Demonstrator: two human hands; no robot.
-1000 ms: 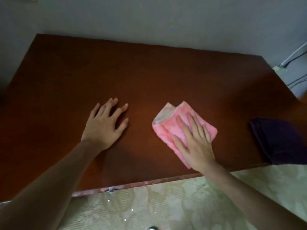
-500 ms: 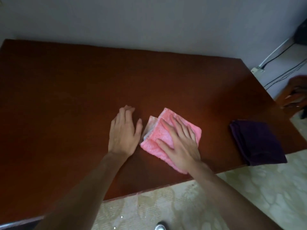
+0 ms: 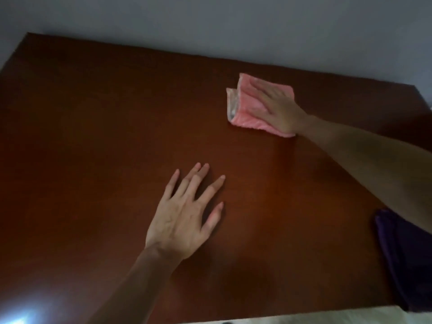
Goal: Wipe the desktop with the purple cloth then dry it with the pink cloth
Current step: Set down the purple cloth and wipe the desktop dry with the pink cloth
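The folded pink cloth (image 3: pixel 245 106) lies far out on the dark brown desktop (image 3: pixel 93 136), toward the back right. My right hand (image 3: pixel 278 108) presses flat on it with straight fingers, arm stretched forward. Nearer to me, my left hand (image 3: pixel 187 213) rests flat on the bare wood with fingers spread, holding nothing. The purple cloth (image 3: pixel 406 260) lies folded at the desk's front right corner, partly under my right forearm.
A grey wall (image 3: pixel 210 24) runs along the desk's far edge. The desk's front edge (image 3: pixel 304 315) shows at the bottom, with pale floor below it.
My right hand has slid the pink cloth from the near middle to the far right of the desk. The left hand stays flat on the wood, its fingers now spread.
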